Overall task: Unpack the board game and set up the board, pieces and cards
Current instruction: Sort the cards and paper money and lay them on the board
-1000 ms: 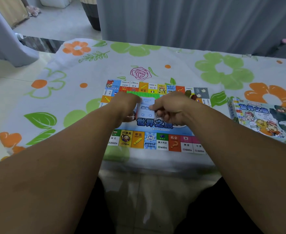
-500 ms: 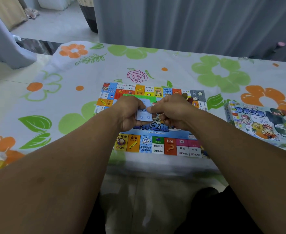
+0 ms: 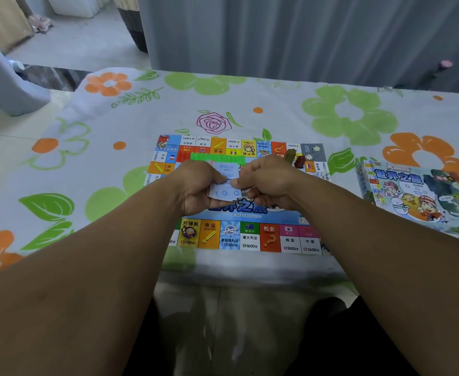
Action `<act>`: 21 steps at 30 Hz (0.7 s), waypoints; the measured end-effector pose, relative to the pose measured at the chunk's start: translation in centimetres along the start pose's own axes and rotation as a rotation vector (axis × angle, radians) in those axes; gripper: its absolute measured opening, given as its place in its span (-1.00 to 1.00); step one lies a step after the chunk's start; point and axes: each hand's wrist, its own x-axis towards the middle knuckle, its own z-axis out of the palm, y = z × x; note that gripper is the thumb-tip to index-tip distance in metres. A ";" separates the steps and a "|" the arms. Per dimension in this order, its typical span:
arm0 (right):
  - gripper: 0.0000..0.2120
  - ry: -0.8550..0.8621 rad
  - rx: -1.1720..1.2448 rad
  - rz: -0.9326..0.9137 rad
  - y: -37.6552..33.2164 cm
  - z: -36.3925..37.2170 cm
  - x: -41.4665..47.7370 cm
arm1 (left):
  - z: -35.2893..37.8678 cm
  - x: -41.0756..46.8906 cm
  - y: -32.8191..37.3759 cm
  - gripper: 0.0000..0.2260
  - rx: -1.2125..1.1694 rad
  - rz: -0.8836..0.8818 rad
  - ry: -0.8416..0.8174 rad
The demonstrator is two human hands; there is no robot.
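Board: the flat, colourful printed game board [image 3: 250, 237] lies unfolded on the flower-print cloth surface [image 3: 277, 115], its near edge towards you.
Cards: a small stack of pale blue paper cards [image 3: 225, 172] is held above the board's centre, between your two hands and off the board.
Left hand [image 3: 195, 188]: grip pinched on the stack's left side, thumb on top, fingers curled beneath.
Right hand [image 3: 270, 183]: grip pinched on the stack's right edge, fingers curled in; you seem to be peeling or squaring the top card, though the fingertips are too blurred to be sure.
Pieces: a bright green plastic strip [image 3: 217, 157] lies on the board just beyond your hands; small dark red and olive tokens [image 3: 294, 158] stand near the far right corner.
Box: the illustrated cardboard game box [image 3: 418, 196] sits on the surface, well apart to your right.
Step in hand: sorting the cards; the board is already laid out.
Next move: square the stack, then set it flat on a free patch of the board's centre. Keep both pinches light, since thin paper will likely fan or slip.
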 end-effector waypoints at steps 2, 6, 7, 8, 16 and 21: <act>-0.86 -0.001 -0.002 -0.019 0.1 0.1 0.2 | -0.1 0.0 0.0 -0.71 0.009 -0.001 0.006; -0.84 0.019 0.005 -0.025 0.2 0.3 0.8 | -0.1 0.1 0.2 -0.73 0.008 -0.006 -0.009; -0.85 0.025 0.006 -0.022 0.2 0.2 1.0 | -0.1 0.2 0.3 -0.73 -0.001 -0.008 -0.009; -0.86 0.030 0.014 -0.017 0.2 0.2 1.2 | -0.1 0.2 0.3 -0.72 -0.008 -0.009 -0.005; -0.78 -0.002 0.123 0.129 0.7 -1.0 2.2 | -0.2 0.6 0.5 -0.84 0.033 -0.006 0.058; -0.89 0.001 0.062 0.089 0.5 -0.1 2.2 | 0.2 1.0 0.3 -0.79 0.065 -0.008 0.073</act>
